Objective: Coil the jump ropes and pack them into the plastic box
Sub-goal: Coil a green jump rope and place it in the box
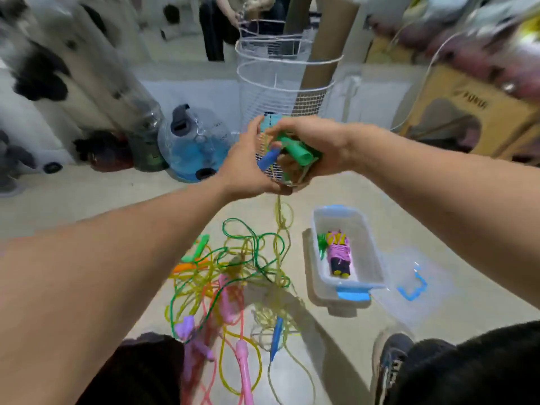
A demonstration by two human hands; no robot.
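Observation:
My right hand [309,141] grips a green handle [298,152] and a bundle of yellowish rope. My left hand [248,159] cups the same bundle from the left, beside a blue handle [267,160]. A yellow rope strand [280,217] hangs from the hands down to a tangle of ropes [233,276] on the floor, in green, yellow, pink and orange, with pink, purple, green and blue handles. The clear plastic box [318,267] with blue latches stands open to the right. One coiled rope [339,252] with yellow and purple lies inside it.
The box's clear lid [409,282] lies on the floor right of the box. A white wire basket [280,80] stands behind my hands, a blue water jug [193,141] to its left, a cardboard stool [479,112] at right. My shoe [391,361] is near the box.

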